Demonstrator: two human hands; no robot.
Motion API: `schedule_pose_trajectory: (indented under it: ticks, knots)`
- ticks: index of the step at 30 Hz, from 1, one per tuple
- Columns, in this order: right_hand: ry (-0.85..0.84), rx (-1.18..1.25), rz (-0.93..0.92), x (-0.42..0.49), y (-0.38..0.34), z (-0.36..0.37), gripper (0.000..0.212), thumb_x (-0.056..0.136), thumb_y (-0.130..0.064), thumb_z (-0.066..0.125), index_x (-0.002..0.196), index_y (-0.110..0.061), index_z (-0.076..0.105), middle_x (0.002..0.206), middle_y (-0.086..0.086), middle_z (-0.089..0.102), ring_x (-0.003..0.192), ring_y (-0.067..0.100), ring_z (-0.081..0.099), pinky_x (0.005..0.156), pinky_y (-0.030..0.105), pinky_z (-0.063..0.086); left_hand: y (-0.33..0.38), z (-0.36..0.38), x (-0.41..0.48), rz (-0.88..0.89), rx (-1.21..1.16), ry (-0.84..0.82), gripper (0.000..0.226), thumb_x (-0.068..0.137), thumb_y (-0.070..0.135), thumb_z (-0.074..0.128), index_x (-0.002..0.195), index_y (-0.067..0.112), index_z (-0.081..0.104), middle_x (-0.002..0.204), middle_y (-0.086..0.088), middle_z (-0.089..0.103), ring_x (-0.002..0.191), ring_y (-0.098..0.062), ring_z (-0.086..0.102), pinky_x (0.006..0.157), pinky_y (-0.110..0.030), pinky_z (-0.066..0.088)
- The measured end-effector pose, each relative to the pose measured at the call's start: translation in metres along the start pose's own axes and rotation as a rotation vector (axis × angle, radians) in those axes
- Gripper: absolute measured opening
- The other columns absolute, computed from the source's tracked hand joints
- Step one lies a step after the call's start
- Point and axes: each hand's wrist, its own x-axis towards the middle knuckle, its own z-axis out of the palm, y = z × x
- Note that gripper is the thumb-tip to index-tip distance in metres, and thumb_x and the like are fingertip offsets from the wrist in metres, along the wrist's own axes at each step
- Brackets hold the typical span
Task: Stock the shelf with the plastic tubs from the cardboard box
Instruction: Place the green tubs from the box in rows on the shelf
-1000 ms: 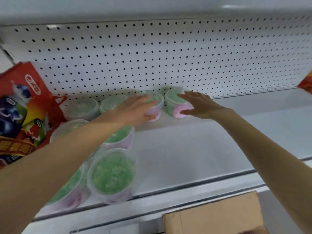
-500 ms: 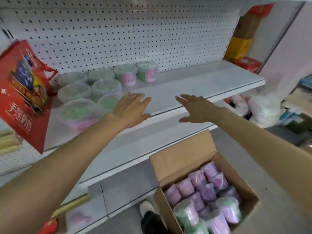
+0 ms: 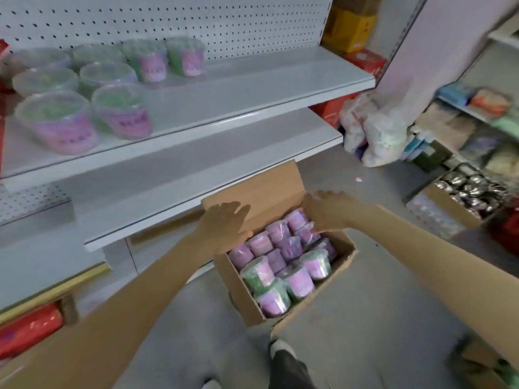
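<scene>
Head camera: the plastic tubs [image 3: 280, 265] still to be stocked sit packed in the open cardboard box [image 3: 233, 289] on the grey floor, purple-labelled with green contents, most of them lying on their sides. The left hand [image 3: 224, 226] hovers over the box's far left corner, in front of the raised flap, fingers straight and spread, holding nothing. The right hand [image 3: 328, 211] reaches in at the far right corner, its fingers also extended and gripping nothing. Its fingertips lie against or just above the farthest tubs, and blur hides which. Up to the left, the shelved tubs [image 3: 120, 108] stand upright in a cluster at the left end of the white shelf [image 3: 252, 88], backed by a pegboard [image 3: 224, 21]. A lower shelf [image 3: 196, 169] juts out just behind the box. White plastic bags [image 3: 373, 133] lie on the floor to the right.
</scene>
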Motion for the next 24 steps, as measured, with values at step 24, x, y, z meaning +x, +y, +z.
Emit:
schedule_pose_trajectory:
  ticks: [24]
  knots:
    - [-0.491,0.929,0.158,0.156,0.128,0.355,0.088,0.066,-0.054,0.071,0.137,-0.015,0.037,0.134,0.005,0.052,0.117,0.023,0.054,0.101,0.039,0.043,0.094,0.264,0.073,-0.971,-0.754,-0.075,0.055,0.092,0.029,0.054,0.14,0.008,0.037,0.143,-0.015,0.041,0.131,-0.03,0.039,0.109,-0.037,0.028]
